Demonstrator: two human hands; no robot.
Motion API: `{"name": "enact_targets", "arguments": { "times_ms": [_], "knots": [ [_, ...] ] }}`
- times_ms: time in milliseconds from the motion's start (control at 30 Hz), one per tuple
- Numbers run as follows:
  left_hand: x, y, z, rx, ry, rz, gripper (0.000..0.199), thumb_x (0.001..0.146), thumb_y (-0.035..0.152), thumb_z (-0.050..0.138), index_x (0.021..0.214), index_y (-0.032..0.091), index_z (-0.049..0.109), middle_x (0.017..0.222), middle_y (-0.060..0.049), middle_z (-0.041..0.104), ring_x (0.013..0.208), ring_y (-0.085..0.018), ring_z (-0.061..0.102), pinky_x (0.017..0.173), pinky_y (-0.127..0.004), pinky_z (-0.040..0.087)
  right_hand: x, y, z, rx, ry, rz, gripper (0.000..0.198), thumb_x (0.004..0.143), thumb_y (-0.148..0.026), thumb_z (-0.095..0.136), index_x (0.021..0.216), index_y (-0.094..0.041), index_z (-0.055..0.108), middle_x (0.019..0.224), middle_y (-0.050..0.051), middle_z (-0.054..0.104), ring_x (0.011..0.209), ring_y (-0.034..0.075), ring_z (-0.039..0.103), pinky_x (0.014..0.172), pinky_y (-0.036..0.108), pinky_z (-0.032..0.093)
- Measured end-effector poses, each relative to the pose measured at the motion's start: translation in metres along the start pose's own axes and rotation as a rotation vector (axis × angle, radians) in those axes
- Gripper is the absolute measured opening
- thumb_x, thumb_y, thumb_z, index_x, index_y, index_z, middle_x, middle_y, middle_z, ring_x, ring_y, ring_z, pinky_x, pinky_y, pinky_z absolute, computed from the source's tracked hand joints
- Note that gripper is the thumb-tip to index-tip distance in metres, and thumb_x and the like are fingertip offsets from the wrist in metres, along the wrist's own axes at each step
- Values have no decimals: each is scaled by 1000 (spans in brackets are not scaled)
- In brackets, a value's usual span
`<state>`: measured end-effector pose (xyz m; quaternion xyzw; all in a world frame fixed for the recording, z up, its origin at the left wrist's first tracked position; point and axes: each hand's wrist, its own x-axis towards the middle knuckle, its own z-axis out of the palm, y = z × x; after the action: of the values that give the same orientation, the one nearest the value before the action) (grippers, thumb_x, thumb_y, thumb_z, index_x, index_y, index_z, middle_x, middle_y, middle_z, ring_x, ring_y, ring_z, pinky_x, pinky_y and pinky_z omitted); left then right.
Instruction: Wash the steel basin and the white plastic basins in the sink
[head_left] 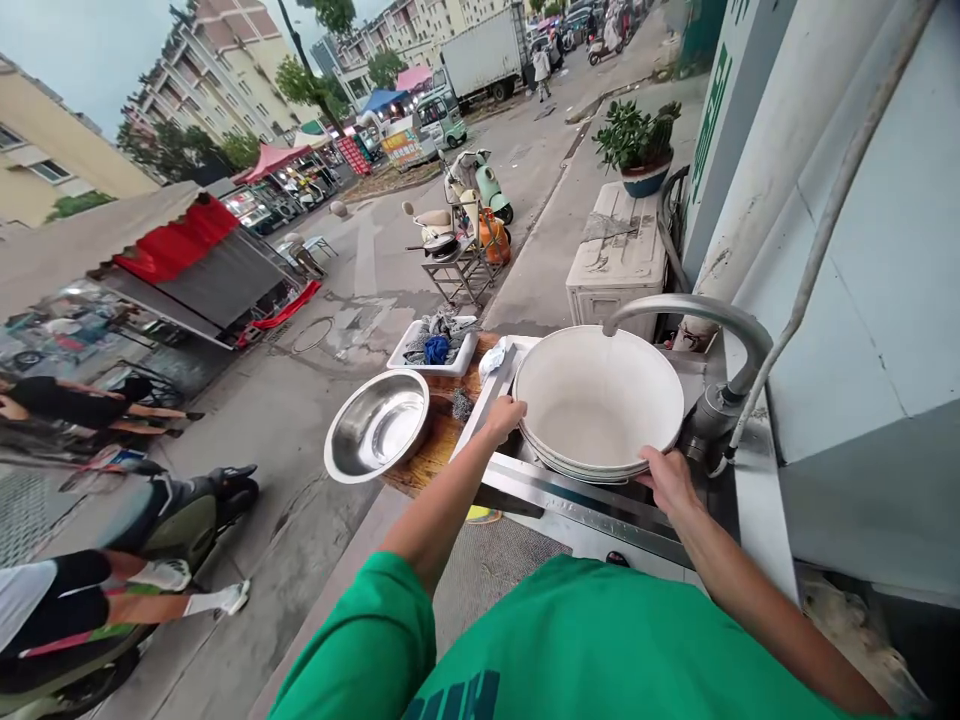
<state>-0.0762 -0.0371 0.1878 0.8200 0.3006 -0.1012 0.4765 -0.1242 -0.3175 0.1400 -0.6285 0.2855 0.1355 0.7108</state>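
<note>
While a scooter (150, 530) with a rider's legs passes on the pavement far left of the sink (600, 505), a person in a green shirt stands at that outdoor steel sink. Left of the sink, on a wooden board (435, 440), sits 1 shiny steel bowl (376, 425), tipped slightly toward the street. Behind it, a white tray (435, 350) holds rags and a blue scrubber. The left hand (504, 415) grips the left rim of a stack of white basins (598, 400), fingers curled over the edge. The stack sits in the sink, tilted a little, directly under the spout of a curved metal tap (697, 315). The right hand (669, 480) clasps the stack's near right rim, thumb on top. Right of the sink, a pale hose (817, 250) runs up the white wall. Behind the sink, a potted plant (637, 145) stands on a white box.
</note>
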Motion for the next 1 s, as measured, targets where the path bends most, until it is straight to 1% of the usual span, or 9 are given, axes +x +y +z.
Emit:
{"name": "enact_targets", "arguments": {
  "times_ms": [100, 200, 300, 400, 500, 633, 767, 900, 1000],
  "knots": [
    [-15, 29, -22, 143, 23, 147, 4, 63, 16, 57, 63, 16, 53, 63, -1, 50, 65, -14, 49, 61, -26, 42, -24, -7, 0, 132, -10, -57, 31, 53, -26, 61, 83, -20, 61, 85, 8, 70, 83, 29, 67, 58, 35, 60],
    [-39, 62, -48, 301, 69, 295, 7, 66, 19, 54, 59, 17, 52, 58, 0, 47, 60, -13, 45, 56, -26, 35, -46, -18, 8, 265, -43, -96, 40, 51, -26, 64, 90, -19, 62, 94, 6, 71, 84, 28, 67, 57, 34, 60],
    [-66, 91, -67, 371, 139, 358, 11, 66, 19, 52, 56, 17, 48, 55, 1, 43, 57, -12, 41, 52, -25, 30, -65, -27, 16, 378, -111, -130, 48, 51, -25, 65, 99, -20, 62, 103, 5, 71, 90, 28, 67, 55, 30, 59],
    [-93, 118, -78, 469, 179, 399, 11, 66, 18, 52, 56, 17, 48, 53, 2, 42, 55, -11, 40, 52, -25, 28, -84, -27, 19, 435, -175, -111, 45, 52, -25, 68, 97, -21, 63, 104, 4, 71, 93, 28, 67, 57, 29, 59],
    [-121, 147, -87, 560, 225, 441, 10, 68, 21, 51, 61, 15, 56, 55, 1, 46, 56, -11, 42, 53, -24, 29, -96, -25, 17, 452, -253, -74, 32, 57, -28, 71, 87, -22, 61, 102, 5, 72, 92, 28, 67, 63, 33, 62],
    [-151, 176, -106, 635, 339, 454, 15, 70, 23, 52, 67, 13, 62, 59, -1, 50, 57, -11, 44, 53, -24, 28, -81, -47, 12, 430, -347, -84, 27, 68, -35, 67, 90, -23, 59, 103, 6, 71, 92, 27, 68, 67, 39, 63],
    [-171, 188, -121, 663, 466, 521, 15, 70, 25, 52, 66, 13, 61, 58, 0, 44, 56, -10, 41, 53, -24, 25, -44, -70, 21, 325, -278, 30, 34, 75, -36, 60, 105, -21, 59, 98, 9, 72, 82, 26, 69, 59, 37, 60],
    [-180, 197, -110, 829, 503, 528, 24, 72, 33, 58, 61, 12, 61, 55, 0, 38, 55, -10, 40, 52, -25, 24, -25, -46, 52, 271, -153, -43, 36, 86, -38, 44, 118, -22, 52, 99, 7, 71, 79, 22, 68, 56, 30, 56],
    [-174, 205, -88, 953, 499, 495, 28, 75, 35, 58, 64, 10, 65, 55, -3, 43, 58, -13, 47, 54, -26, 28, -17, -13, 77, 140, -258, -79, 34, 92, -37, 31, 118, -23, 49, 93, 7, 71, 77, 21, 69, 57, 30, 56]
  ]
}}
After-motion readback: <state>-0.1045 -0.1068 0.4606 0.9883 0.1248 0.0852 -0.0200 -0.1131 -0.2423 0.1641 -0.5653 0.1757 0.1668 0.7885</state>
